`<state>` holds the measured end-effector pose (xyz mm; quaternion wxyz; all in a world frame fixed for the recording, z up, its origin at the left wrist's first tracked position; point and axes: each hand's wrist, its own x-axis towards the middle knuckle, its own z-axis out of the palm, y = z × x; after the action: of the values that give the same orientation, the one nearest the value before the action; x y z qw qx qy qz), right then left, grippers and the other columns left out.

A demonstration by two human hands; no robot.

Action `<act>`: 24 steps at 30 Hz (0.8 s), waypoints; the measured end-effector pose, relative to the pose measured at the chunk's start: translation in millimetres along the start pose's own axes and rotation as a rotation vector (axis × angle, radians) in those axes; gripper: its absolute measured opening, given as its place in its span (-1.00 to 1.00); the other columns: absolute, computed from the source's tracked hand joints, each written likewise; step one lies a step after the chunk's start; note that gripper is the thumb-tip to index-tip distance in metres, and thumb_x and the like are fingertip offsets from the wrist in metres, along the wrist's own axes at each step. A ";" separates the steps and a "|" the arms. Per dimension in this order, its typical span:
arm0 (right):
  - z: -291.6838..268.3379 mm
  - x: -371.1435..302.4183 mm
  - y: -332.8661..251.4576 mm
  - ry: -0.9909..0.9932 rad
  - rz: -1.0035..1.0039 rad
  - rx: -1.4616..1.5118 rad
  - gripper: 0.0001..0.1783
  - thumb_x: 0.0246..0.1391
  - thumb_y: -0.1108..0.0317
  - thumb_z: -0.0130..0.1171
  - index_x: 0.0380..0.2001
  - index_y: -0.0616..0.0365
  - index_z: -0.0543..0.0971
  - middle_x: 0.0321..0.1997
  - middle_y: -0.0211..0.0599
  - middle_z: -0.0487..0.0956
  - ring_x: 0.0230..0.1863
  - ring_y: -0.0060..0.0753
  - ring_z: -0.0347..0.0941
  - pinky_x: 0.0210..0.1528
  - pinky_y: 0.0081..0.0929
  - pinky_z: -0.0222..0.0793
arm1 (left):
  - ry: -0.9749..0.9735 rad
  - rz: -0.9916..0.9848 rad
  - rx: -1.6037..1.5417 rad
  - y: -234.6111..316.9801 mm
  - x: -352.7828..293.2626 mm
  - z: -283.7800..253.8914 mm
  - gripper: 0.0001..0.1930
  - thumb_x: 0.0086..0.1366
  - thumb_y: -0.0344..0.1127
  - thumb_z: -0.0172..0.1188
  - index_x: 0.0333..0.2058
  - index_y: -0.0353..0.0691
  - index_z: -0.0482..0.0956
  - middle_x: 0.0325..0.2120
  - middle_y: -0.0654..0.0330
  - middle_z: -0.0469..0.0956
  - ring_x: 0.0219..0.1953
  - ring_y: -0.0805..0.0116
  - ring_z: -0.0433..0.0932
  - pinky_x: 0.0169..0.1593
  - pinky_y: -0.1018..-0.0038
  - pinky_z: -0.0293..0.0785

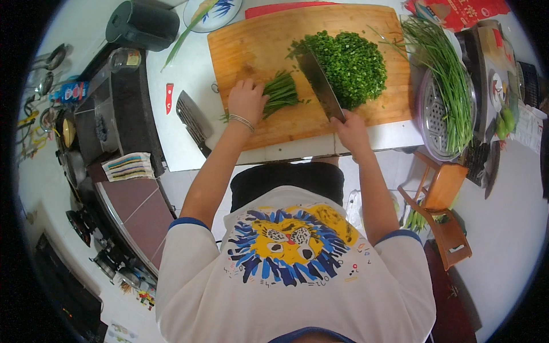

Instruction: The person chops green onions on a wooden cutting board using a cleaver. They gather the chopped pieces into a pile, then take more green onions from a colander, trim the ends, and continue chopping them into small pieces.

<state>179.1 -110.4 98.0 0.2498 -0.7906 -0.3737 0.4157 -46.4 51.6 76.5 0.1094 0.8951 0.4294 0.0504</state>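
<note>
My left hand (pixel 247 103) is closed over a bundle of green chives (pixel 281 92), pressing it onto the wooden cutting board (pixel 263 43). The bundle's cut ends point right. In my right hand (pixel 350 130) is the handle of a cleaver (pixel 320 86), gripped with the fingers wrapped round it. Its broad blade slants away to the far left, apart from the bundle and against the left side of a large heap of chopped chives (pixel 350 66). A few cut bits lie between the bundle and the blade.
Long uncut chives (pixel 446 86) hang over a colander (pixel 434 114) at the right. Left of the board lie a red-handled knife (pixel 169 98) and a slotted blade (pixel 193 120). A plate (pixel 220 12) stands at the back, a wooden chair (pixel 443 188) at lower right.
</note>
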 end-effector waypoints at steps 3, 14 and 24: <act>2.9 -0.1 1.0 -0.004 0.026 -0.034 -0.73 0.03 0.23 0.08 -0.38 0.26 0.52 -0.49 0.09 0.52 -0.38 0.13 0.47 -0.33 -0.12 0.33 | -0.014 -0.003 -0.033 11.2 2.0 -5.0 -0.53 -0.01 -0.18 0.32 -0.11 -0.20 0.48 -0.20 0.05 0.42 -0.12 0.07 0.38 -0.08 0.26 0.37; 18.0 5.9 -3.2 0.062 0.006 -0.206 -0.74 0.06 0.22 0.03 -0.43 0.24 0.48 -0.48 0.14 0.52 -0.36 0.20 0.47 -0.29 0.01 0.34 | 0.201 0.246 0.237 39.2 -5.7 77.2 -0.40 0.05 -0.32 0.16 0.08 -0.45 0.30 -0.12 -0.02 0.38 -0.05 0.09 0.37 0.01 0.19 0.31; 22.2 7.8 -6.0 0.156 0.027 -0.471 -0.79 0.06 0.24 0.03 -0.41 0.19 0.44 -0.53 0.13 0.53 -0.40 0.22 0.49 -0.34 0.05 0.38 | 0.262 0.117 0.128 77.6 4.1 89.4 -0.41 0.06 -0.37 0.10 0.09 -0.49 0.29 -0.13 -0.01 0.40 -0.06 0.11 0.38 0.02 0.26 0.31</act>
<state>160.9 -98.7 86.8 0.0811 -0.8618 -0.4292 0.2579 31.4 -6.0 8.2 -0.0080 0.9094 0.3895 0.1458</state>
